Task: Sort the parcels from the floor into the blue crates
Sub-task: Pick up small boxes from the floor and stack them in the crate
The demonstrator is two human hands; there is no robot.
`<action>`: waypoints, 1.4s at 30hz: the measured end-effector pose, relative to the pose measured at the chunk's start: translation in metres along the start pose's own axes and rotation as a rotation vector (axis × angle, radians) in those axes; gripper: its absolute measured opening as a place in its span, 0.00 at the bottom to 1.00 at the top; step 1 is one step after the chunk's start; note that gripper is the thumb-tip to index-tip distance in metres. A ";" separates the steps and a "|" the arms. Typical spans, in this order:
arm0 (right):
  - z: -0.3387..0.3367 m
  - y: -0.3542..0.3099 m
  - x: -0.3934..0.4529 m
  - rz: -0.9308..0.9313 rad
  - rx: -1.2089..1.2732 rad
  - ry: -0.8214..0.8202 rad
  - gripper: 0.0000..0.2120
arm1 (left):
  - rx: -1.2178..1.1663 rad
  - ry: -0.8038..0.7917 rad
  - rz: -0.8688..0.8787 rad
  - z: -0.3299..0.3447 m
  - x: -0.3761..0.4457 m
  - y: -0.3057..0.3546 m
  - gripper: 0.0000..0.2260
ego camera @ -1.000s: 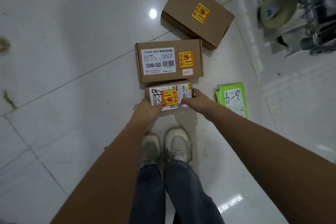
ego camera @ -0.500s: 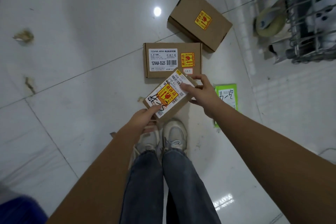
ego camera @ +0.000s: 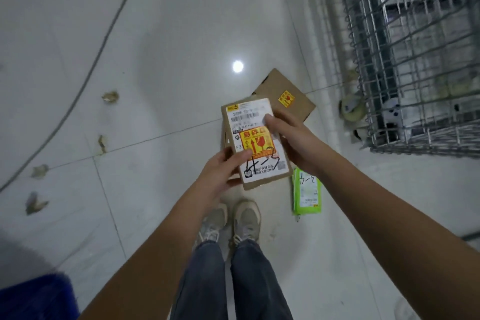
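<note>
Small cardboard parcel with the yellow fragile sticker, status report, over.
Left hand and right hand both grip the small cardboard parcel, lifted off the floor. Blue plastic crate low left. Nothing visibly in the way.

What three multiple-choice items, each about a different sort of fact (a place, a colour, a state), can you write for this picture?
1. Where does the green parcel lie?
A. on the floor beside the person's right arm
B. inside the wire cage
C. on the blue crate

2. What colour is the fragile sticker on the held parcel?
A. blue
B. yellow with red
C. black

3. How is the held parcel kept up?
A. it rests on the floor
B. one hand alone
C. both hands hold it

Key: 1 A, it lies flat on the white tiles. 2 B, the sticker is yellow with red print. 3 C, the left hand takes the lower edge and the right hand the side.
</note>
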State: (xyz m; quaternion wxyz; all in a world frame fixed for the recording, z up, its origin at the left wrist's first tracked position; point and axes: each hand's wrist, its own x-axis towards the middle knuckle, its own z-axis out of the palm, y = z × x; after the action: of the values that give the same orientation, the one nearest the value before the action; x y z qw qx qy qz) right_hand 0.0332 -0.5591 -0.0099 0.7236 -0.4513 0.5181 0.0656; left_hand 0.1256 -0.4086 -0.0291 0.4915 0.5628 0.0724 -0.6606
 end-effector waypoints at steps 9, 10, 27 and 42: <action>0.060 -0.042 -0.065 -0.090 -0.255 -0.206 0.19 | -0.025 0.267 0.301 -0.029 -0.075 0.054 0.09; 0.069 -0.048 -0.070 -0.099 -0.267 -0.225 0.19 | -0.004 0.316 0.354 -0.035 -0.087 0.057 0.08; 0.251 -0.036 -0.119 -0.234 -0.384 -0.348 0.18 | -0.339 0.608 0.537 -0.149 -0.230 0.045 0.05; 0.469 0.004 -0.268 -0.419 -0.460 -0.510 0.20 | -0.464 0.828 0.760 -0.265 -0.452 0.007 0.15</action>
State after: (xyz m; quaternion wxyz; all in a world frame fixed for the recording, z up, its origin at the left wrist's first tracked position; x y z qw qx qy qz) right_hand 0.2329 -0.1191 0.2312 0.7067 -0.6666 0.1906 0.1410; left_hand 0.2559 0.0167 0.2477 0.7340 0.6375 0.1936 -0.1320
